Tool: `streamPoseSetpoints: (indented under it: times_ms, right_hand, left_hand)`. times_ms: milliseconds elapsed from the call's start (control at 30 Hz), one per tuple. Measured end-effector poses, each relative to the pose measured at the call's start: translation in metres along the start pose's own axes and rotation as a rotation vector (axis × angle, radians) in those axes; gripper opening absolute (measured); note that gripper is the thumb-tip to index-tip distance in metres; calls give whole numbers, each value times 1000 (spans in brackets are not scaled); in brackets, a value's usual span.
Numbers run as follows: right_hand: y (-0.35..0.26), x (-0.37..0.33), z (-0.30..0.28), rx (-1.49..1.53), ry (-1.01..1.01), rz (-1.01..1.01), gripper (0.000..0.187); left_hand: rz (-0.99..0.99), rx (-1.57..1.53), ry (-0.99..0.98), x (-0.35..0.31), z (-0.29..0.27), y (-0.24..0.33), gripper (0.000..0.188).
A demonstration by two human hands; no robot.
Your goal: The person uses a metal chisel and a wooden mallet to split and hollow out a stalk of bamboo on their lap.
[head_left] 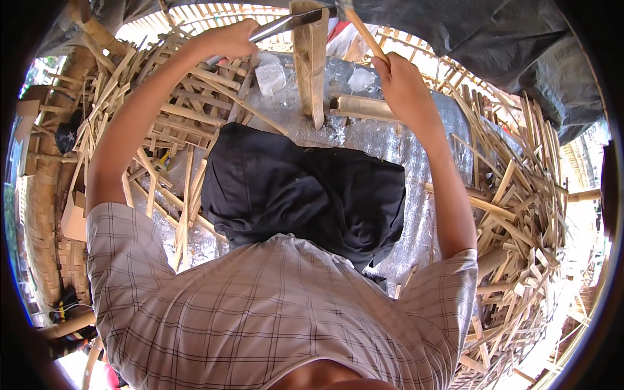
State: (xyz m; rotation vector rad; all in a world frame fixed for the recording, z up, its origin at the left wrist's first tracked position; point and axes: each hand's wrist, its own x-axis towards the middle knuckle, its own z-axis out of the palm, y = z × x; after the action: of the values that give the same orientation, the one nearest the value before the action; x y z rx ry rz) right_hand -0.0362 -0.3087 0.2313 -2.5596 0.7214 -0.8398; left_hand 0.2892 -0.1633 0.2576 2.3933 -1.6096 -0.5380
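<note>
An upright split piece of bamboo [311, 78] stands in front of me on a silvery sheet. Across its top end lies a long metal blade [281, 27], a machete by its look. My left hand [235, 43] is closed around the near left end of that blade tool. On the other side, my right hand [404, 88] grips the wooden handle of a hammer [364, 32]. The hammer's dark head is at the top edge of the view, close to the blade's far end; whether they touch I cannot tell.
Heaps of bamboo strips lie on the left [188, 97] and right [520, 227]. A half-round bamboo length [364, 107] rests beside the upright piece. Two whitish lumps [270, 78] sit on the silvery sheet [422, 188]. Black plastic sheeting [507, 52] hangs at upper right.
</note>
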Motion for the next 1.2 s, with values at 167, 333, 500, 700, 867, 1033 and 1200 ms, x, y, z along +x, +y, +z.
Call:
streamPoseSetpoints:
  times_ms: [167, 333, 500, 700, 867, 1033, 1200]
  right_hand:
    - [-27, 6, -26, 23, -15, 154, 35]
    - [-41, 17, -15, 36, 197, 160, 28]
    - [-22, -5, -3, -52, -148, 98, 35]
    - [-66, 27, -31, 21, 253, 6, 32]
    - [-20, 0, 12, -108, 41, 62, 30]
    - [-38, -8, -7, -81, 5, -22, 32]
    - [-75, 35, -39, 124, 407, -134, 24]
  left_hand:
    - [-63, 27, 18, -15, -1, 5, 37]
    - [-38, 47, -21, -6, -2, 5, 38]
    - [-18, 17, 2, -5, -5, -7, 36]
    - [-31, 60, 5, -9, -8, 1, 34]
    - [-31, 65, 1, -11, -5, 9, 33]
    - [-58, 57, 3, -11, -12, -11, 29]
    - [-27, 72, 3, -17, -9, 10, 24]
